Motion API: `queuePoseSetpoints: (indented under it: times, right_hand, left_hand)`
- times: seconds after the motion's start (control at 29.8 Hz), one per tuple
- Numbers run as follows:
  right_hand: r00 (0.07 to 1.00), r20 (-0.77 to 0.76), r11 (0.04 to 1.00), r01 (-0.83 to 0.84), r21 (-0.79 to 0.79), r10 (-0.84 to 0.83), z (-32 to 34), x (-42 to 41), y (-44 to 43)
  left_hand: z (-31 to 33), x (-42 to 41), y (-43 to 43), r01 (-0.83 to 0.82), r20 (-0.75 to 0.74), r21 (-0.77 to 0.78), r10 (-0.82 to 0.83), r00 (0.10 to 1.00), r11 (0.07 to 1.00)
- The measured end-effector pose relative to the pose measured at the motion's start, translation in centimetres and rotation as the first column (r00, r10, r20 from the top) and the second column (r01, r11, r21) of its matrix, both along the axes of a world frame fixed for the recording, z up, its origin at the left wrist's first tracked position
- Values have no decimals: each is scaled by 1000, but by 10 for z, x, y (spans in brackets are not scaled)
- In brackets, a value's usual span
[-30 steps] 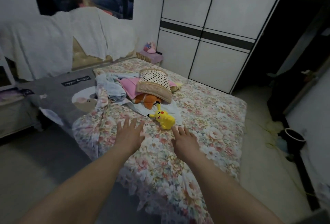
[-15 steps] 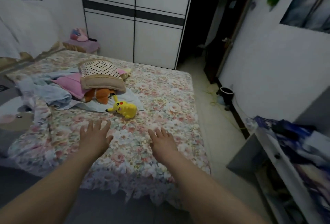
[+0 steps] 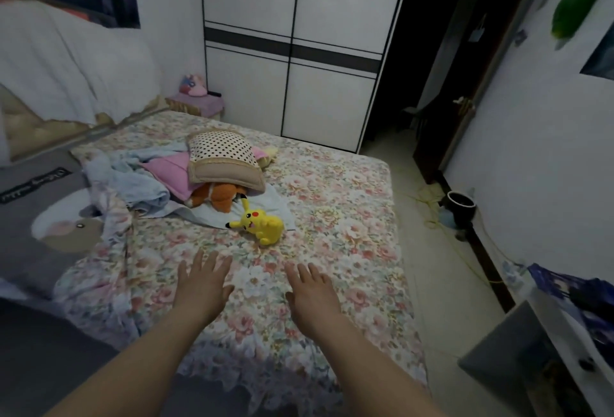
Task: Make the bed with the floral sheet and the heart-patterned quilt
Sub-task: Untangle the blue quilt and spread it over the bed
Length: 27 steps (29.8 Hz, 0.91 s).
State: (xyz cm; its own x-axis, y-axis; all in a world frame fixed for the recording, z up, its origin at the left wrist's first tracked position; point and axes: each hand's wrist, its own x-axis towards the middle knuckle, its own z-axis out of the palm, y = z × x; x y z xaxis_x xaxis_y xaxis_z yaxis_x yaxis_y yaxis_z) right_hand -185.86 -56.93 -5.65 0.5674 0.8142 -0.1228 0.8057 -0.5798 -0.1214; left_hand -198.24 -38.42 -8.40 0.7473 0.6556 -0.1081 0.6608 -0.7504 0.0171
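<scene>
The floral sheet (image 3: 335,203) covers most of the bed and is bunched and wrinkled along its left side, where a grey mattress cover with a cartoon print (image 3: 40,217) shows. My left hand (image 3: 202,283) and my right hand (image 3: 310,290) lie flat on the sheet near the foot of the bed, fingers spread, holding nothing. Beyond them lies a yellow plush toy (image 3: 260,222). A polka-dot pillow (image 3: 226,159) sits on an orange plush (image 3: 216,197), a pink cloth (image 3: 169,172) and a crumpled pale blue cloth (image 3: 133,184). I cannot make out a heart-patterned quilt.
A white wardrobe (image 3: 292,50) stands behind the bed, with a dark doorway (image 3: 432,67) to its right. A small bedside stand (image 3: 196,105) holds a pink item. A dark pot (image 3: 460,208) and a yellow cord lie on the floor at right. Shelves with clutter (image 3: 564,333) stand at lower right.
My view swung right and then slightly back left. Both hands stayed flat on the floral sheet, slightly farther apart than before. The toys and pillow did not move.
</scene>
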Motion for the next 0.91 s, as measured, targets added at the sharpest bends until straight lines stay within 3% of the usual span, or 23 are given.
queuePoseSetpoints:
  times: [0.34,0.54,0.6,0.64,0.91]
  right_hand:
    - [994,-9,994,-110,-22,110,-22,45,64]
    - [964,2,963,-267,-43,268,-42,44,130]
    - [970,-23,968,-244,-55,243,-42,46,125]
    - [950,-14,948,-312,-68,312,-48,35,171]
    - [950,-27,946,-313,-81,312,-62,4,287]
  left_hand:
    - [8,19,27,-65,-23,-32,65,998,997]
    - [0,13,68,-138,-45,-23,136,990,990]
    - [-4,20,64,-113,-63,-37,111,992,993]
    - [-9,2,95,-176,-56,-41,174,983,983]
    - [-18,-36,203,-150,-67,-50,146,987,987]
